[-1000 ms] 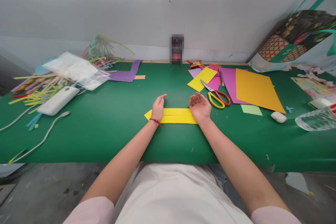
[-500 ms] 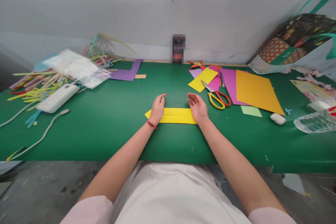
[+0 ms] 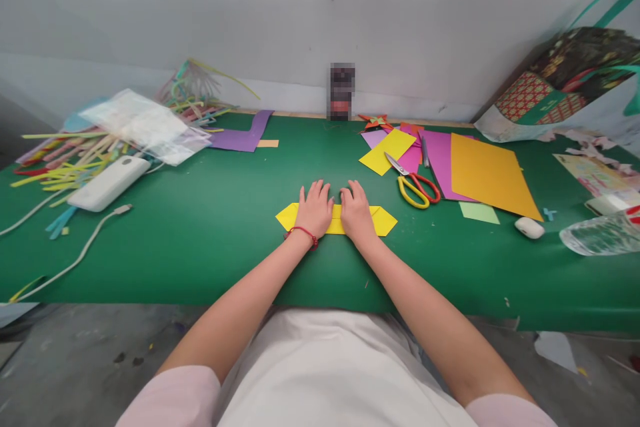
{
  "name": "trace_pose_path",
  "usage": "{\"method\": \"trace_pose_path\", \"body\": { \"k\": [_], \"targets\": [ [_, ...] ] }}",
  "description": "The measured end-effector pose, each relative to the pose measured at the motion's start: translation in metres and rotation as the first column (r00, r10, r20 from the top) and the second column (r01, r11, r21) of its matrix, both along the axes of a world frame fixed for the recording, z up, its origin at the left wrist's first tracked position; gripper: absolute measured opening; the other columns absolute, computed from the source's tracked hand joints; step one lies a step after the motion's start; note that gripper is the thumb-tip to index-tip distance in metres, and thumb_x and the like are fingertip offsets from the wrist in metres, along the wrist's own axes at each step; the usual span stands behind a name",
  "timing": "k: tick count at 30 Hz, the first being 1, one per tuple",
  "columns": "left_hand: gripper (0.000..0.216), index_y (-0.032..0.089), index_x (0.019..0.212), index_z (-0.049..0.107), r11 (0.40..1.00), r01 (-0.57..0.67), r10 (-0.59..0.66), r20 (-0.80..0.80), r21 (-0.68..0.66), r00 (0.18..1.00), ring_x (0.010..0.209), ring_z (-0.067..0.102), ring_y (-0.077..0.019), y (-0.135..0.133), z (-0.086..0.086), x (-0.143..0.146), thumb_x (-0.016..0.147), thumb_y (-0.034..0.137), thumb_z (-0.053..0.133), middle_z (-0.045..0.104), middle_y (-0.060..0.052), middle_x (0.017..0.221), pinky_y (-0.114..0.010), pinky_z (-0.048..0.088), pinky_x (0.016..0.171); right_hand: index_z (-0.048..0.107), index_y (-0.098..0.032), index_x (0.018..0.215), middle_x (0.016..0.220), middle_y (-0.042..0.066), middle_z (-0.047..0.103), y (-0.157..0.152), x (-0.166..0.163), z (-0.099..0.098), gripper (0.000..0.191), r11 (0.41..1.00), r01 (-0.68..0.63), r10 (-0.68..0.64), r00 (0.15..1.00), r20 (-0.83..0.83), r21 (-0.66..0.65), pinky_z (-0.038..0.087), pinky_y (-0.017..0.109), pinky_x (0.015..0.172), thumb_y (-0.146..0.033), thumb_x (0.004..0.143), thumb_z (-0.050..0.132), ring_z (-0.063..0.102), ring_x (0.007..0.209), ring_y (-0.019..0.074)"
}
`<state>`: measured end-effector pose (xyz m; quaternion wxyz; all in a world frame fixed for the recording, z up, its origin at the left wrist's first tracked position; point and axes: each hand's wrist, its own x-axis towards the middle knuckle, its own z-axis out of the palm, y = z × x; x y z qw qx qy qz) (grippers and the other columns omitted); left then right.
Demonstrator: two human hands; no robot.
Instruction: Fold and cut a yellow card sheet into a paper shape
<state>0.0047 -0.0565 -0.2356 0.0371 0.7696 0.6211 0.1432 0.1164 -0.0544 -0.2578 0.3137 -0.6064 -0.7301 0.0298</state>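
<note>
A folded yellow paper strip (image 3: 338, 225) with pointed ends lies flat on the green table in front of me. My left hand (image 3: 315, 209) rests palm down on its left half, fingers stretched out, a red bracelet at the wrist. On the right half lies my right hand (image 3: 356, 210), also palm down, its fingers apart and somewhat bent. Both hands cover parts of the strip; its two tips show beyond them. Off to the right are scissors (image 3: 413, 180) with one yellow and one red handle, untouched.
Coloured paper sheets, among them an orange one (image 3: 493, 173), lie at the right near a white case (image 3: 529, 227) and a clear plastic bottle (image 3: 597, 235). At the left are a white power bank (image 3: 109, 183), a cable (image 3: 95, 240) and a heap of pipe cleaners (image 3: 87, 160).
Both hands have turned from edge-on to palm down and moved inward along the yellow strip. Its pointed ends now show on both sides.
</note>
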Motion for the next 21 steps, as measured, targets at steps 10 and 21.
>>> {"method": "trace_pose_path", "body": {
  "k": [10,21],
  "targets": [
    [0.045,0.007,0.124,0.047,0.997,0.055,-0.045,-0.168,0.052,0.985,0.129,0.031,-0.0254,-0.009,0.008,0.016,0.086,0.013,0.023,0.045,-0.016,0.132,-0.048,0.007,0.110,0.059,-0.010,0.098,0.115,0.019,0.057,-0.010,-0.013,0.019,0.030,0.999,0.048,-0.044,0.941,0.336,-0.005,0.035,0.043,0.090,-0.014,0.090,0.030,0.045,0.113,0.0289],
    [0.047,0.003,0.124,0.046,0.998,0.018,-0.005,-0.223,0.058,0.975,0.124,0.039,-0.0253,-0.011,0.011,0.023,0.085,0.009,0.020,0.054,-0.017,0.121,-0.045,0.012,0.110,0.058,-0.012,0.091,0.099,0.017,0.060,-0.010,-0.014,0.018,0.026,0.999,0.045,-0.040,0.927,0.372,-0.004,0.040,0.038,0.083,-0.013,0.090,0.032,0.052,0.098,0.0262]
  ]
}}
